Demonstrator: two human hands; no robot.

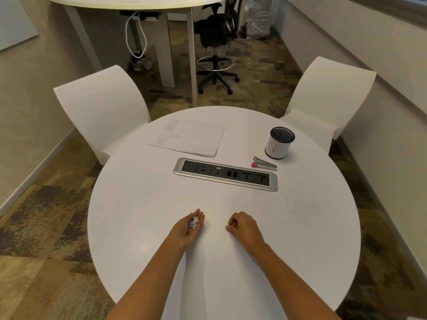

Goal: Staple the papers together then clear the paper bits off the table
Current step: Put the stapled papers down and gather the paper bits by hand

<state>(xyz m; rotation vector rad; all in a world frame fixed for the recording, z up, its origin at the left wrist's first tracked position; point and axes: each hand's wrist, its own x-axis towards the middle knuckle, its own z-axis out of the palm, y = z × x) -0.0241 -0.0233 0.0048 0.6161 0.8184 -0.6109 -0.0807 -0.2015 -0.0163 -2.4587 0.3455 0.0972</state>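
Observation:
My left hand (190, 228) lies palm up on the round white table (143, 222), cupping a small heap of white paper bits (193, 222) in its palm. A little to the right, my right hand (243, 226) rests on the table with its fingers curled, the fingertips pinched together at the tabletop; whether a bit is between them is too small to tell. The stack of papers (188, 137) lies flat at the far left of the table. A pink and silver stapler (264, 163) lies at the far right, untouched.
A white mesh-topped pen cup (279, 142) marked N stands behind the stapler. A silver socket panel (226, 174) is set into the table's middle. Two white chairs (101, 107) (328, 98) stand at the far side.

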